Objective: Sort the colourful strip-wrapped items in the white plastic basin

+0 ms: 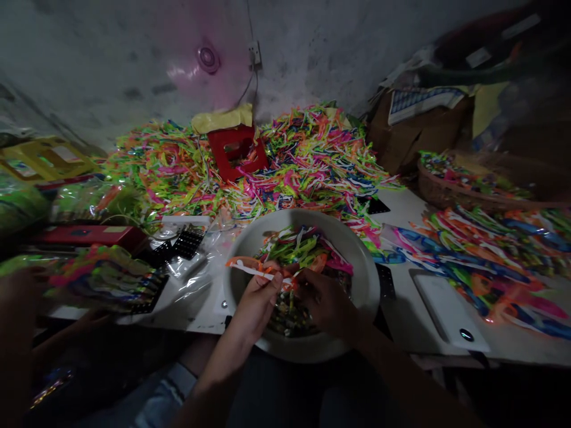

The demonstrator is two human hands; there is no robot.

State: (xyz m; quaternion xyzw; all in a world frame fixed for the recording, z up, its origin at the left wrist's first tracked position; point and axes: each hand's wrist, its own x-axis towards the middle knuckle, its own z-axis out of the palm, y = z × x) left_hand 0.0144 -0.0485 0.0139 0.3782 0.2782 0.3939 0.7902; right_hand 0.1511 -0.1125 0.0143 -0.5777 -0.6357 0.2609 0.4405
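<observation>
My left hand (260,299) pinches a slim orange-and-white plastic piece (244,266) between thumb and fingers, over a round pale basin (368,279). The piece's long end points left, past the fingertips. Close against its other end is my right hand (328,300), fingers bent and drawn together; shadow hides what they grip. Inside the basin lie green, pink and white plastic strips (307,248) towards the back, with small shiny dark bits (289,318) towards the front.
A big heap of coloured plastic strips (312,160) lies along the wall around a red plastic stool (236,154). Right of the basin are a white phone-like slab (446,306), more strips (482,255) and a pink basket (468,189). At left, another person's hand (27,291) is near bundled strips (107,276).
</observation>
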